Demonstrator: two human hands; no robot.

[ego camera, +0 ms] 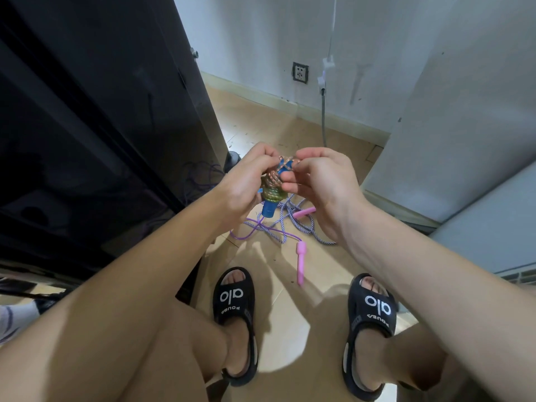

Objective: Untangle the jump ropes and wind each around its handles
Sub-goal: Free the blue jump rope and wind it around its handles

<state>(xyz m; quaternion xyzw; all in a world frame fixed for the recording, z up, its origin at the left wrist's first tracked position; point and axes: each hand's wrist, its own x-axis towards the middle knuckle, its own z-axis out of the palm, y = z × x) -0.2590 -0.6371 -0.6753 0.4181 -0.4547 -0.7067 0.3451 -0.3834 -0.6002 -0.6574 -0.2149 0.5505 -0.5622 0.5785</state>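
I hold a blue-handled jump rope (269, 208) in front of me, its multicoloured cord (272, 184) wound in tight coils round the handles. My left hand (246, 181) grips the wound bundle from the left. My right hand (322, 181) pinches the cord near the top of the bundle. On the floor below lies a tangle of a purple-and-white braided rope (301, 227) and a thin purple cord (255, 230). One pink handle (301, 262) lies toward my feet, another pink handle (304, 212) lies beside the tangle.
A dark cabinet (101, 126) stands at my left. White walls with a socket (300, 72) and a grey hose (323, 117) are behind. A white appliance (464, 126) stands at the right. My feet in black sandals (235, 323) rest on the tiled floor (290, 329).
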